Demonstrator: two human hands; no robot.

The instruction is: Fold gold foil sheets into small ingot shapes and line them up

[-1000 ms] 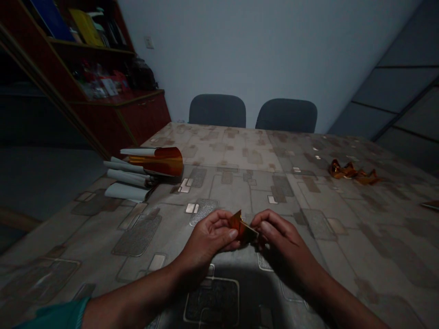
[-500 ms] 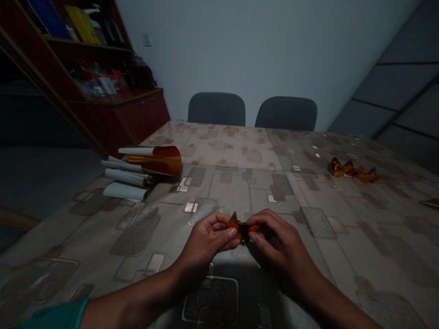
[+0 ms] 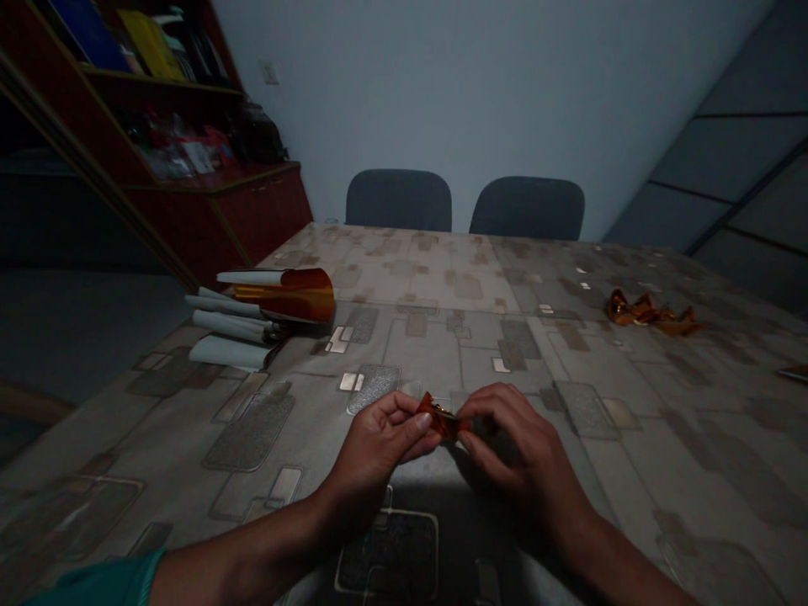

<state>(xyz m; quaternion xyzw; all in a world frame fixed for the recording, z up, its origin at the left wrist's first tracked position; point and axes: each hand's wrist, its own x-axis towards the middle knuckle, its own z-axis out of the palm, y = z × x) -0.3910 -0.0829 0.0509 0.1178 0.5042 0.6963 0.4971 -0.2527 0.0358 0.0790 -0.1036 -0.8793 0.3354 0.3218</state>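
Between my two hands is a small piece of folded shiny orange-gold foil paper point(image 3: 447, 423), with a pointed corner sticking up at its left end. My left hand point(image 3: 392, 429) pinches that left end between thumb and fingers. At the other end, the thumb and fingers of my right hand point(image 3: 508, 433) close on the foil. Both hands are just above the patterned tablecloth point(image 3: 404, 337), near the table's front. The foil's lower and inner folds are partly hidden by my fingers.
At the left lie rolled and curled sheets point(image 3: 284, 295), pale outside and orange-gold inside. Several folded gold foil pieces point(image 3: 650, 313) sit at the right. A dark flat item point(image 3: 794, 373) shows at the right edge. Two grey chairs point(image 3: 399, 200) and a cabinet point(image 3: 252, 210) stand beyond the table.
The foil between my hands has turned slightly and its shape looks more drawn together. My left thumb has shifted a little to the left along it.
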